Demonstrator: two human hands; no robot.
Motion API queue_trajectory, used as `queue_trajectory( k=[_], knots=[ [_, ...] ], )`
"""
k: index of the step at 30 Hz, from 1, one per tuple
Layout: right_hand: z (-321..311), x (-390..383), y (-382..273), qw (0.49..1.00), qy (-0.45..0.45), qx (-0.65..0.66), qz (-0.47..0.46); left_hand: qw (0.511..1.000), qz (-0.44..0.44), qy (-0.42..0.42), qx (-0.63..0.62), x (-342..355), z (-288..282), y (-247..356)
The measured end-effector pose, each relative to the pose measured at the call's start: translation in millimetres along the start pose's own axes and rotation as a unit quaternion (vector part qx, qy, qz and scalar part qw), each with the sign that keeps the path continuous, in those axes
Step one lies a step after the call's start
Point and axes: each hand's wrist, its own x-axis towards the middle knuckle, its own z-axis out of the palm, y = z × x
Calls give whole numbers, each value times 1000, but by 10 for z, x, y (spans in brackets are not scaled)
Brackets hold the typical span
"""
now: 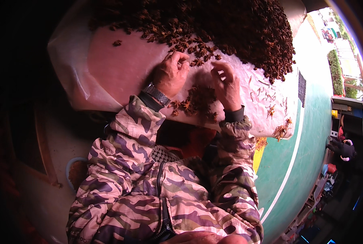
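Observation:
A big heap of brown star anise pods (234,28) lies on a pale plastic sheet (116,69). My left hand (171,73), with a metal watch at the wrist, rests at the heap's near edge with its fingers curled on a few pods. My right hand (226,83) is just to the right, fingers bent and pinching at loose pods. A small cluster of sorted pods (195,101) lies between my wrists. Both forearms wear camouflage sleeves.
Loose stems and bits (271,99) are scattered on the sheet to the right. A round bowl (73,173) sits low at left by my elbow. A green floor with a white line (303,154) runs along the right, with a person's gloved hand (344,148) farther off.

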Motion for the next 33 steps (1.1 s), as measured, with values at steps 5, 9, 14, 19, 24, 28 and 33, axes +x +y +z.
queue_trajectory(
  k=[5,9,14,19,24,28,33],
  knots=[
    [272,332,-11,967,75,-193,-149,980,151,66,111,15,68,-35],
    [305,288,-68,957,-2,-249,-148,975,168,56,137,33,58,-61],
    [33,86,0,990,11,-117,-83,977,169,26,128,22,74,-68],
    [-277,-40,180,989,-6,-149,-3,975,167,-1,145,13,65,-109],
    [-428,-88,277,986,10,-159,41,975,172,-6,138,8,81,-74],
    [-234,94,252,963,105,-240,-68,977,164,-21,135,-19,88,-57],
    [-11,171,213,953,60,-261,-139,979,179,-25,99,-32,144,-90]
  ],
)
